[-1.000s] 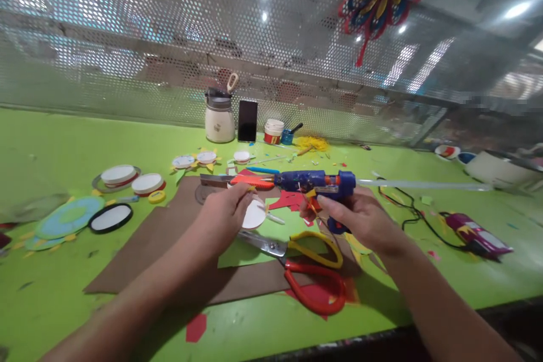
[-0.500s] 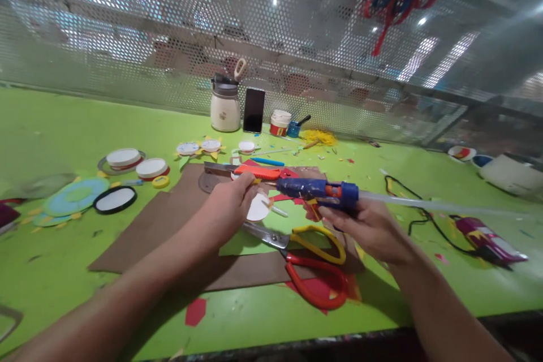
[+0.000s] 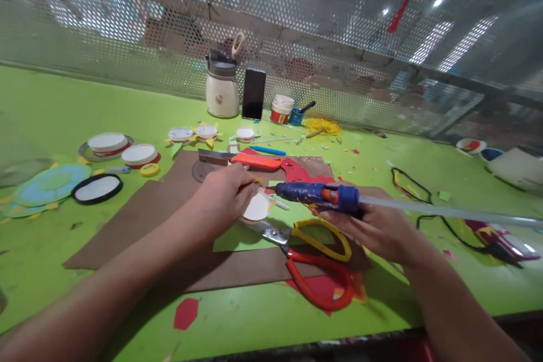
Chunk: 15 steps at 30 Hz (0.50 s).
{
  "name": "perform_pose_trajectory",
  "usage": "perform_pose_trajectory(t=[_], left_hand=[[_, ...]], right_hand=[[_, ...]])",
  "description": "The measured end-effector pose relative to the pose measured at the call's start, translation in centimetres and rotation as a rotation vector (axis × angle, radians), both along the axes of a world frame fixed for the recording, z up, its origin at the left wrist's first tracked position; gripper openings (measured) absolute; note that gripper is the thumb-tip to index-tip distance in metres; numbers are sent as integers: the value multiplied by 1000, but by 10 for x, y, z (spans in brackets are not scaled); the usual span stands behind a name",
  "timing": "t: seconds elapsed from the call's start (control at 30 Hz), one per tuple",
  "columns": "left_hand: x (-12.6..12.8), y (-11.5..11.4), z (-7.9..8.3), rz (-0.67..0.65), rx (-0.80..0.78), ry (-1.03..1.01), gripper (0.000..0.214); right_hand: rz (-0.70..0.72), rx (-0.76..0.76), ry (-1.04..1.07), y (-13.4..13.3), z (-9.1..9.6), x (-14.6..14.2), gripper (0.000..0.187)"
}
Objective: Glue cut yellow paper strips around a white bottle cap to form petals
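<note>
My right hand (image 3: 377, 229) grips a blue hot glue gun (image 3: 314, 195), its nozzle pointing left and a long clear glue stick (image 3: 424, 208) running out of its back. Close to the nozzle, my left hand (image 3: 229, 189) pinches a small yellow piece (image 3: 257, 180), too small to make out well. Below the fingers lies a white disc (image 3: 257, 207). Large scissors (image 3: 278, 234) with one yellow and one red handle rest on brown sheets (image 3: 144, 220). Just behind my left hand is an orange utility knife (image 3: 257, 160) with its blade out.
At the back stand a white jar (image 3: 223, 93), a phone (image 3: 253, 94), a small white-and-red tub (image 3: 282, 110) and a blue pot (image 3: 296, 117). White lids (image 3: 139, 154) and a blue-green paper ring (image 3: 55, 185) lie left. A black cord (image 3: 453, 237) runs on the right.
The view has shifted slightly, so the things at the left and back sit a little elsewhere. My left hand's yellow piece and the glue gun's nozzle stay close together.
</note>
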State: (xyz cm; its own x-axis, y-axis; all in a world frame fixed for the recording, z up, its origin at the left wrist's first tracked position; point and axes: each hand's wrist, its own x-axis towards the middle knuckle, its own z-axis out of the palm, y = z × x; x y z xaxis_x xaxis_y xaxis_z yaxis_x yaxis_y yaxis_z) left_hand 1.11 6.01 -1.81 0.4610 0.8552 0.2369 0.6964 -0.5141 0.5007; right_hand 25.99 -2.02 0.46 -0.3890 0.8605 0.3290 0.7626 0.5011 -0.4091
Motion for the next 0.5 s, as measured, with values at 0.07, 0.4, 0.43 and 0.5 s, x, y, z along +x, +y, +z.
perform_pose_trajectory(t=[0.07,0.4,0.43,0.5], left_hand=[[2,-1,2,3,-25,7,26],[3,-7,7,80,-102,-17,23],[3,-7,7,86,-109,-26,22],[4,-7,7,90,-128,-43,20]], right_hand=[[9,-8,-6,0,-1,1,18],[5,-50,10,0,-5,-4,16],[7,-48,13,0,-6,-5,17],[11,-37,27,1,-6,-6,17]])
